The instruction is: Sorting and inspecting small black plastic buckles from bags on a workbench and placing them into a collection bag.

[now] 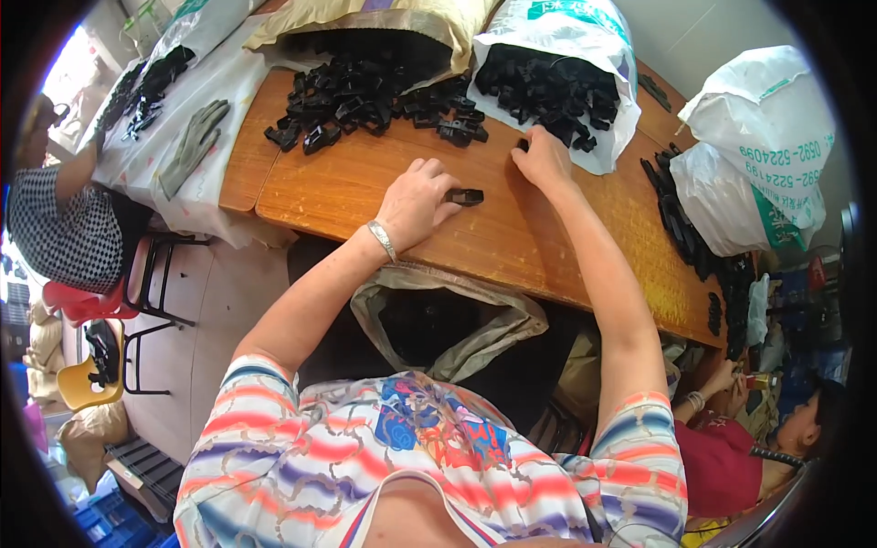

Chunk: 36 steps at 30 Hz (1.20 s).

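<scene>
Over the wooden table, my left hand [416,205] is closed on a small black plastic part [468,196], which sticks out to the right past the fingers. My right hand [545,157] pinches another small dark piece [523,144], mostly hidden by the fingertips, in front of an open white sack [614,137]. Black plastic parts [548,87] fill the mouth of that sack. To its left, a heap of similar black parts [343,100] spills from a tan sack [306,16] onto the tabletop.
An open woven sack [379,324] hangs below the table edge by my lap. White bags [749,137] and long black parts [676,215] lie at right. A grey glove [194,146] rests on the left table. People sit at left [68,228] and lower right [722,466].
</scene>
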{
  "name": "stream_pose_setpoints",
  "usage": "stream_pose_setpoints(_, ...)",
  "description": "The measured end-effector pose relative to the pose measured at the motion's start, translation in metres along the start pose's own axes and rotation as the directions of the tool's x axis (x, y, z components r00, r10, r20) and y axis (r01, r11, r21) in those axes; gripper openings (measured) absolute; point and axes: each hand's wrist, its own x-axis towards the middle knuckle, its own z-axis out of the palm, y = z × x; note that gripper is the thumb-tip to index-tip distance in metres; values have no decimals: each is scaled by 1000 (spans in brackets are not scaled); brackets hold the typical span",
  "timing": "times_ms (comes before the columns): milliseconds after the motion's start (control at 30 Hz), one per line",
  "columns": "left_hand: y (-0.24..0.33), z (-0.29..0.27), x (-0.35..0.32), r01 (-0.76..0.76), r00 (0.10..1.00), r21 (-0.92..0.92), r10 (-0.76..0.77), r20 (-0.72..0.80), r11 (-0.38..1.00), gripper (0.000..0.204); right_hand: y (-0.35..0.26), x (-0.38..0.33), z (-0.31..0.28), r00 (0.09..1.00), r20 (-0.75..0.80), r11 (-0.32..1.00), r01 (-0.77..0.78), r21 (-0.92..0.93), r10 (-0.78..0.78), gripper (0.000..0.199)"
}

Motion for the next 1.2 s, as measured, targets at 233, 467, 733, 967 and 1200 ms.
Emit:
stream_pose_setpoints(233, -3, 1, -5, 45, 995, -45, -49, -92, 998, 28, -10, -58, -18, 991, 131, 935, -83, 345, 39, 35)
stream_pose_setpoints(467, -6, 2, -5, 87, 994, -7, -87, -62, 996, 25, -1, -68, -11, 854, -98, 848, 520, 101, -511, 26)
stream_pose_setpoints(733, -12, 6, -6, 57, 995, 11, -55, -82, 998, 23, -30, -86, -16, 890, -121, 818, 452, 355, -440, 19)
stream_pose_setpoints(967, -11, 8, -4, 47, 996, 0, -47, -81, 999, 20, -46, -88, -3, 871, -166, 807, 491, 328, -463, 19)
stream_pose_setpoints(1200, -9, 6, -4, 89, 995, 16, -88, -38, 996, 22, -45, -84, -2, 909, -128, 801, 411, 436, -397, 19)
